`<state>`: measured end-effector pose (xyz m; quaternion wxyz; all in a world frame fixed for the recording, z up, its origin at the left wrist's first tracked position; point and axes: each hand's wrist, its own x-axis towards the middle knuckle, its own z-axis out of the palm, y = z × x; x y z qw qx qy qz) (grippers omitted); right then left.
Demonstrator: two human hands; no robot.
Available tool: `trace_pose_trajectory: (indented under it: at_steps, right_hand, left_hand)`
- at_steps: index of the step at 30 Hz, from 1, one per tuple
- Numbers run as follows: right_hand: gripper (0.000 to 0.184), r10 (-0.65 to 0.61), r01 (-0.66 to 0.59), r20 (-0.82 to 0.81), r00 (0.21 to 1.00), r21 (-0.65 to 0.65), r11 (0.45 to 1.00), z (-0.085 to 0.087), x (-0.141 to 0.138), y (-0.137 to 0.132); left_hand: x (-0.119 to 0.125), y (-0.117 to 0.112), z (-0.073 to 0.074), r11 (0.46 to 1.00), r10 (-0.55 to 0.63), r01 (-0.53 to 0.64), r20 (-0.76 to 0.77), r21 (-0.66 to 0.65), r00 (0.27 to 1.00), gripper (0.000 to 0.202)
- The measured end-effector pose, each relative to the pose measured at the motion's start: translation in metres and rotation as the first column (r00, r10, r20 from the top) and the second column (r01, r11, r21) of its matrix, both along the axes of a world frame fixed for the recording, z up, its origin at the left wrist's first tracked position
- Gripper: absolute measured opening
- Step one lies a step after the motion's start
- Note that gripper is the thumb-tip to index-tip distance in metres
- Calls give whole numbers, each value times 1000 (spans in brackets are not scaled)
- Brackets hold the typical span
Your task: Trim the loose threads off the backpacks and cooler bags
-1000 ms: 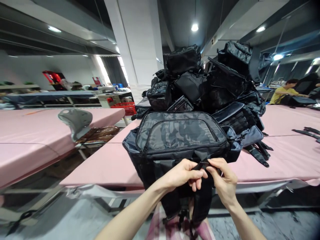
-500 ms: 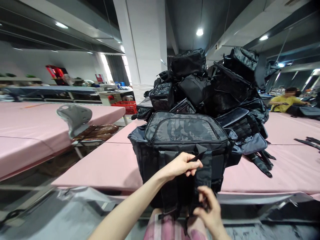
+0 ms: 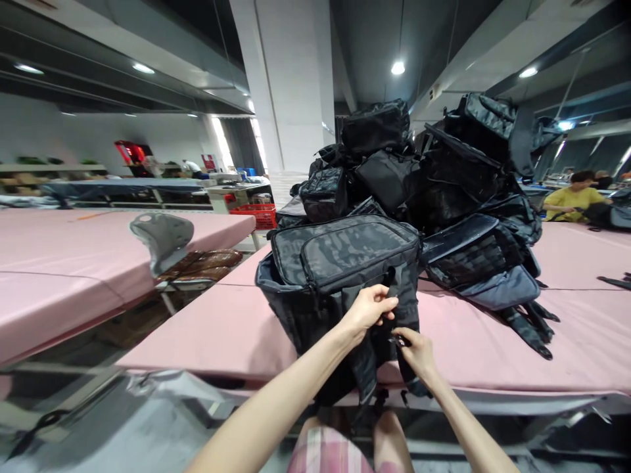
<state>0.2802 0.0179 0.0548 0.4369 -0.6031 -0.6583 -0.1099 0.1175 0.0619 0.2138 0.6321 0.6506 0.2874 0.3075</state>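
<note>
A dark camouflage backpack stands at the near edge of a pink padded table, turned a little to the right. My left hand pinches a black strap near the top of the backpack's front. My right hand is closed on a lower part of a black strap that hangs down the bag. Both arms reach in from below.
A tall heap of black bags fills the table behind the backpack. Another pink table lies to the left with a grey chair beside it. A red crate sits farther back. A person in yellow works at far right.
The backpack has turned to the right. My right hand dropped from the top strap, then came up again to grip the strap lower down. My left hand kept its pinch near the top.
</note>
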Motion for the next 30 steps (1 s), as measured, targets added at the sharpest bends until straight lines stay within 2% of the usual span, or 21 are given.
trace_pose_trajectory:
  at_steps: [3,5,7,9,11,13,14,15,16,18,19,20,21,22,23,24,25,26,27,30]
  right_hand:
    - [18,-137,140,-130,982,7,990,28,3,-22]
    - [29,-241,246,-200,950,-3,969,56,1,-36]
    - [42,-252,267,-203,946,52,962,86,-4,-45]
    - [35,-239,259,-151,959,124,958,108,-10,-45]
    - [26,-247,254,-61,967,159,954,121,-15,-40]
    - [23,-261,260,-9,965,142,955,124,-16,-33]
    - [22,-257,258,-27,966,115,959,123,-14,-31]
    - [21,-244,250,-76,967,84,965,122,-11,-29]
    - [21,-224,235,-150,963,59,970,120,-6,-28]
    - [22,-170,197,-316,933,52,979,116,4,-30]
    - [25,-147,186,-383,912,67,980,115,10,-32]
    - [27,-130,184,-430,893,85,979,114,15,-35]
    - [30,-121,187,-458,881,100,977,113,18,-38]
    - [33,-119,194,-474,872,111,975,113,20,-41]
    - [34,-117,198,-482,868,121,973,112,21,-44]
    - [35,-108,197,-487,866,135,971,113,20,-45]
    - [34,-93,189,-489,867,149,971,113,17,-46]
    - [34,-74,173,-486,871,163,971,114,13,-47]
    - [33,-50,151,-477,877,176,973,115,9,-46]
    - [32,15,76,-433,901,191,979,118,-4,-42]
  left_hand:
    - [11,0,0,996,85,-84,43,-17,995,19]
    - [13,-3,0,997,80,-79,59,-13,995,21]
    - [13,-6,0,997,77,-77,65,-9,995,25]
    - [14,-7,0,997,75,-75,64,2,995,27]
    - [15,-6,0,997,66,-68,49,45,997,27]
    - [15,-9,-2,980,70,-68,-9,185,997,24]
    - [14,-13,-5,948,112,-94,-41,305,993,24]
    - [12,-20,-9,883,183,-142,-51,447,982,25]
    - [9,-30,-15,784,262,-195,-29,590,965,28]
    - [1,-53,-32,536,347,-280,95,797,933,38]
    - [-5,-65,-42,452,324,-287,145,845,935,39]
    - [-10,-75,-53,419,285,-288,176,861,942,37]
    - [-15,-82,-63,464,279,-315,201,828,939,31]
    - [-19,-86,-71,569,299,-364,227,737,927,23]
    - [-21,-86,-77,694,345,-432,260,576,902,15]
    - [-21,-83,-79,792,408,-497,296,356,863,11]
    - [-19,-78,-79,839,466,-529,333,127,820,11]
    - [-15,-71,-75,849,509,-524,376,-69,775,16]
    - [-9,-64,-69,842,537,-497,423,-211,730,21]
    - [13,-48,-45,809,585,-396,524,-435,619,29]
